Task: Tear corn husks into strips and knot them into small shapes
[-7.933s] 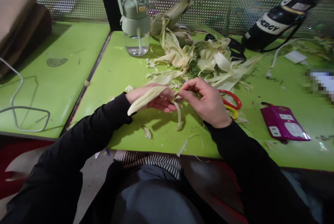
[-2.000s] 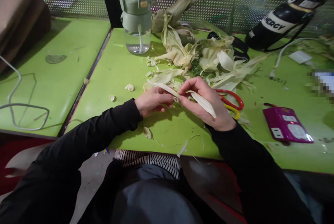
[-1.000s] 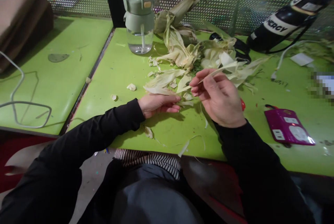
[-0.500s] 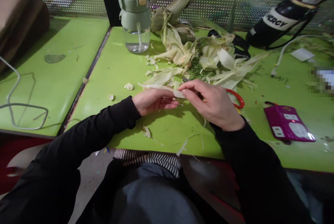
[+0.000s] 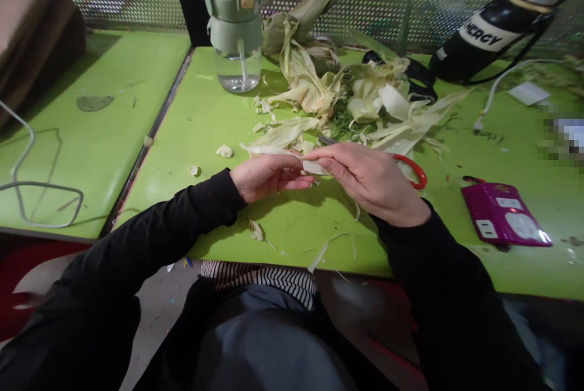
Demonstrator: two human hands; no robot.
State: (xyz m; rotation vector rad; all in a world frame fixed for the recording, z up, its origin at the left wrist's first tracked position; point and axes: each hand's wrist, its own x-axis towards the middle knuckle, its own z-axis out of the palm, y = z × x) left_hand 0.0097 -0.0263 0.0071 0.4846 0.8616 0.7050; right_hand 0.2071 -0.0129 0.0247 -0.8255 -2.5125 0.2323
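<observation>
A pale strip of corn husk (image 5: 314,167) is stretched between my two hands over the green table. My left hand (image 5: 274,177) is closed on its left part, thumb on top, with the tip sticking out past the knuckles. From the other side, my right hand (image 5: 371,181) pinches the strip, its fingers laid over it near the left fingertips. Just beyond the hands lies a heap of dried corn husks (image 5: 314,90) with some green sprigs. Red-handled scissors (image 5: 417,172) lie partly hidden behind my right hand.
A green water bottle (image 5: 237,32) stands at the back, and a black bottle (image 5: 493,32) leans against the mesh screen. To the right are a purple power socket (image 5: 506,214) and a white cable (image 5: 487,105). Husk scraps (image 5: 255,230) are scattered near the front edge.
My right hand has shifted slightly left, its fingers straightening and flattening over the husk strip. My left hand stays nearly still.
</observation>
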